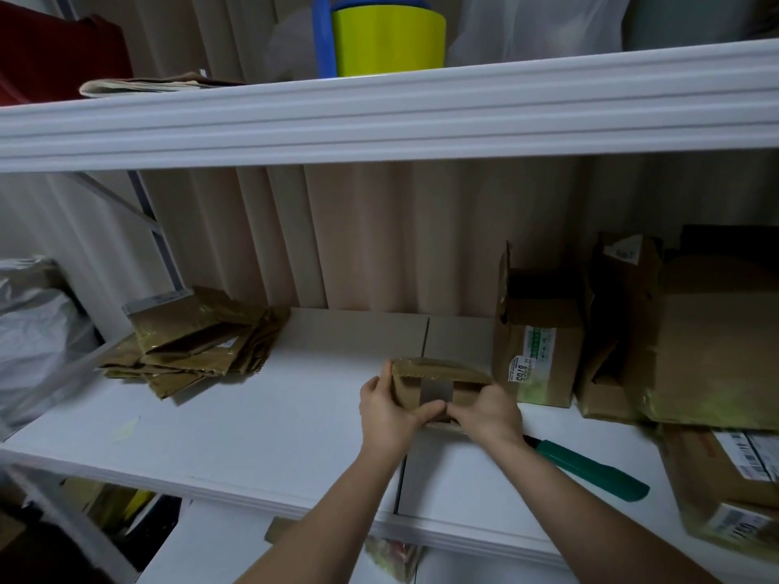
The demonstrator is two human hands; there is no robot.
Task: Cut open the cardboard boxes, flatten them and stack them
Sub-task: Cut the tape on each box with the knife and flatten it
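A small brown cardboard box (438, 383) with a grey tape strip stands on the white shelf (261, 427), in the middle. My left hand (390, 410) grips its left side, thumb across the lower front. My right hand (489, 413) grips its right side, fingers curled at the bottom edge. A pile of flattened brown boxes (194, 343) lies at the left back of the shelf. A green-handled cutter (590, 472) lies on the shelf just right of my right forearm.
Unopened and torn boxes stand to the right: one with a label (537, 343), a large one (712, 339), and one with barcodes (725, 486) at the front right. A silver bag (33, 330) sits far left. An upper shelf (379, 111) overhangs.
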